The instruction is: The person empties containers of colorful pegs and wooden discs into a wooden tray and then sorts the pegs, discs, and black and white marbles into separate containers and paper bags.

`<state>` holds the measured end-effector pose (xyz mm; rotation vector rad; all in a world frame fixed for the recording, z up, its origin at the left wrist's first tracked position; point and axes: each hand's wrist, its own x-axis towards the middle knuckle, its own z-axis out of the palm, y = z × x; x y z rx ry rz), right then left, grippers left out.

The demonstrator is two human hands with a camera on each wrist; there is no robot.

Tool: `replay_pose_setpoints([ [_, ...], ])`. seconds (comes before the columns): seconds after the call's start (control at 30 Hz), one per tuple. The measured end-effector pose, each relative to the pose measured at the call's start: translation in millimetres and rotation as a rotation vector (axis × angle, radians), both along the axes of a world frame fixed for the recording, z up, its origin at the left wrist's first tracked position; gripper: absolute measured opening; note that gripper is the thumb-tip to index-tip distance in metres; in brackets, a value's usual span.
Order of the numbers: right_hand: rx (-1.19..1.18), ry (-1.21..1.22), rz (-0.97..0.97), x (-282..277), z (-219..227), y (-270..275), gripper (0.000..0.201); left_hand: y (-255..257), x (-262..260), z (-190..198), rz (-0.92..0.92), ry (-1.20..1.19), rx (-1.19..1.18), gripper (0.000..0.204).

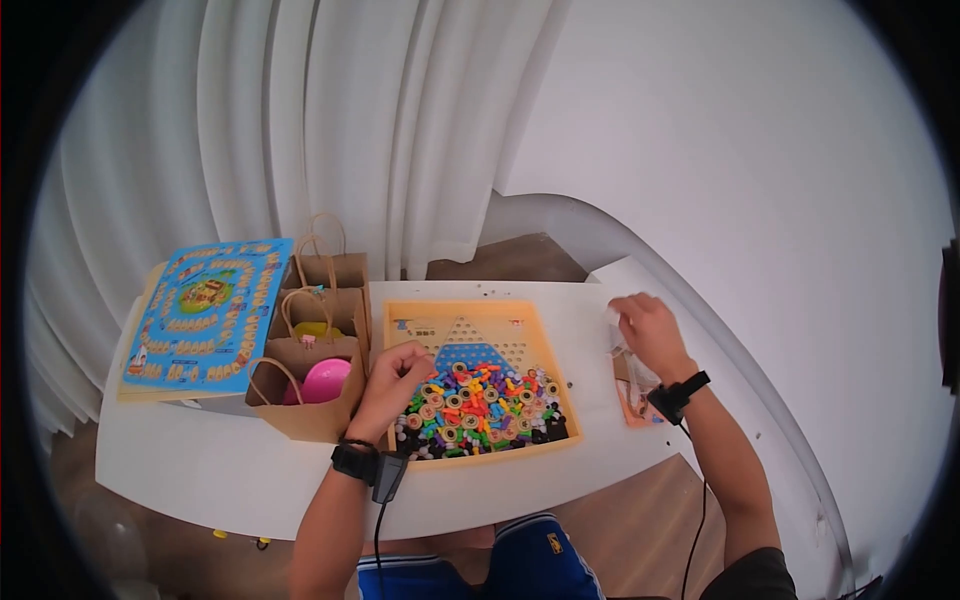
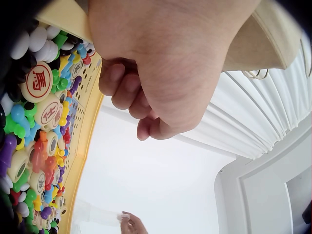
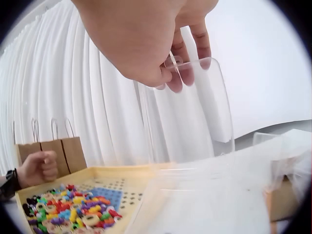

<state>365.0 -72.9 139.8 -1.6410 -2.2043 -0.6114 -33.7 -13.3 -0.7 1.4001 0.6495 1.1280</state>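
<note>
My right hand (image 1: 650,330) is raised over the right part of the table and pinches the upper edge of a clear, thin-walled plastic case (image 3: 226,107) with rounded corners. The case hangs below the fingers in the right wrist view. My left hand (image 1: 400,380) hovers over the left rim of the yellow tray (image 1: 548,340). Its fingers (image 2: 126,90) are curled in, the thumb meets the index finger, and no held thing shows. The tray carries a heap of coloured pegs (image 3: 97,207), round wooden xiangqi pieces (image 2: 36,82) and black and white pieces over a perforated board (image 1: 465,352).
Brown paper bags (image 1: 320,425) stand left of the tray, one with a pink bowl (image 1: 325,380) inside. A blue game board (image 1: 205,315) leans behind them. More clear plastic and an orange-edged package (image 1: 640,412) lie at right. Small bits dot the table (image 1: 220,475).
</note>
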Motion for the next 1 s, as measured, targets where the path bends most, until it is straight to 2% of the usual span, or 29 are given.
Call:
replay_pose_setpoints([
  [0.03,-0.005,0.003,0.008,-7,8,5,0.023,-1,0,1,0.008,0.003,-0.005,0.015],
  [0.1,0.153,0.095,0.118,-22,22,18,0.021,-2,1,4,0.0,-0.005,0.006,0.015],
  [0.13,0.149,0.099,0.117,-32,28,25,0.021,-2,0,4,0.002,-0.009,0.008,0.015],
  [0.2,0.186,0.212,0.241,-56,34,44,0.02,-3,2,3,0.002,-0.027,-0.004,0.014],
  [0.3,0.172,0.23,0.353,-91,24,78,0.018,-1,1,2,0.006,-0.026,-0.011,0.013],
  [0.5,0.115,0.164,0.415,-157,-9,121,0.015,-1,4,2,0.024,-0.039,0.005,0.014],
  [0.7,0.076,0.117,0.435,-175,-44,134,0.017,1,4,0,0.001,-0.047,-0.006,0.013],
  [0.87,0.064,0.151,0.419,-171,-53,140,0.021,0,4,3,0.009,-0.024,0.001,0.014],
  [0.93,0.26,0.114,0.468,-173,-51,140,0.024,-2,4,6,0.011,-0.011,-0.008,0.014],
  [1.0,0.274,0.033,0.419,-172,-48,135,0.026,-2,5,7,0.02,-0.032,0.004,0.013],
])
